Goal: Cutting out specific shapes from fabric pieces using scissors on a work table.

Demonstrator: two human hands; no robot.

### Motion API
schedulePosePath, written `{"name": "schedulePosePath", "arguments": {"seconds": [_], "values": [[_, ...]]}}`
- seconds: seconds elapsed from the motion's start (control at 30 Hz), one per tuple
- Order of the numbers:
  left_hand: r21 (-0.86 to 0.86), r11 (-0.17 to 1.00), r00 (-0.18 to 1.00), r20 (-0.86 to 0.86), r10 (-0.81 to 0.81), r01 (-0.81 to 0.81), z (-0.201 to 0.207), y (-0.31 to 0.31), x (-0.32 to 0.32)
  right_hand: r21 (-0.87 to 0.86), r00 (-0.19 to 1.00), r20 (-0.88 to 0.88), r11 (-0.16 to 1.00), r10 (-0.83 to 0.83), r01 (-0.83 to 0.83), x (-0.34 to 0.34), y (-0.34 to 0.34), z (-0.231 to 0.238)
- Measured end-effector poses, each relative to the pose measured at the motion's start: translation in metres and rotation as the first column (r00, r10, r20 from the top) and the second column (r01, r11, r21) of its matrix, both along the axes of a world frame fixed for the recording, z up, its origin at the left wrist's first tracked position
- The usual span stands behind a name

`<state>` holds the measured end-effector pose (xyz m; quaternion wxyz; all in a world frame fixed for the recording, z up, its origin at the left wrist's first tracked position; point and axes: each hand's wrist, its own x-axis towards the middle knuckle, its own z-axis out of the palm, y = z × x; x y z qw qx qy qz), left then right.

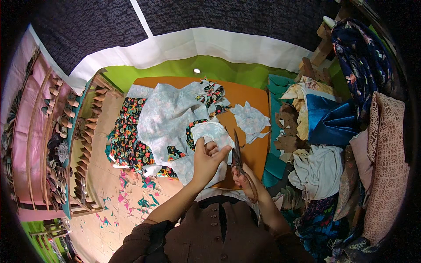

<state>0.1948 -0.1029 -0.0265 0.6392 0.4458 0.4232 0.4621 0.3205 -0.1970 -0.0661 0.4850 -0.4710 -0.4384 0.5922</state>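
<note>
My left hand [207, 158] is closed on the edge of a pale fabric piece [213, 130], its fingers curled over the cloth. To its right, my right hand [244, 177] grips a pair of dark, worn metal scissors [237, 154], the blades pointing away from me beside the piece. Whether the blades touch the cloth I cannot tell. Beneath and beyond the left hand spreads a large floral fabric [164, 111], mostly pale underside up, its black patterned face showing along the left [130, 131]. A stack of pale cut pieces [250, 120] lies right of it.
The cloth lies on an orange table [258, 160]. Shoe forms line a rack [87, 144] on the left. Colourful scraps [131, 193] litter the floor. Teal material [274, 168], blue satin cloth [331, 118] and a white cloth [320, 168] are piled on the right.
</note>
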Motion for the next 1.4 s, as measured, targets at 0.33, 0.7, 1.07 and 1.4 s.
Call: {"name": "schedulePosePath", "arguments": {"seconds": [0.33, 0.7, 1.07, 1.4], "values": [[-0.014, 0.999, 0.998, 0.042, 0.036, -0.036, 0.001, -0.004, 0.001, 0.026, 0.995, 0.094, 0.999, 0.026, -0.028, -0.002, 0.004, 0.019], [-0.001, 1.000, 1.000, 0.009, 0.025, -0.025, 0.002, -0.005, -0.002, 0.006, 0.989, 0.147, 1.000, 0.027, -0.028, -0.001, 0.002, 0.022], [-0.045, 0.996, 0.995, 0.070, -0.068, 0.071, 0.009, -0.003, -0.006, 0.017, 0.994, 0.106, 0.999, 0.027, -0.029, -0.001, 0.002, 0.023], [-0.036, 0.987, 0.987, -0.032, -0.160, 0.159, -0.004, 0.004, -0.021, 0.038, 0.999, -0.015, 0.998, 0.045, -0.044, -0.011, 0.005, 0.018]]}}
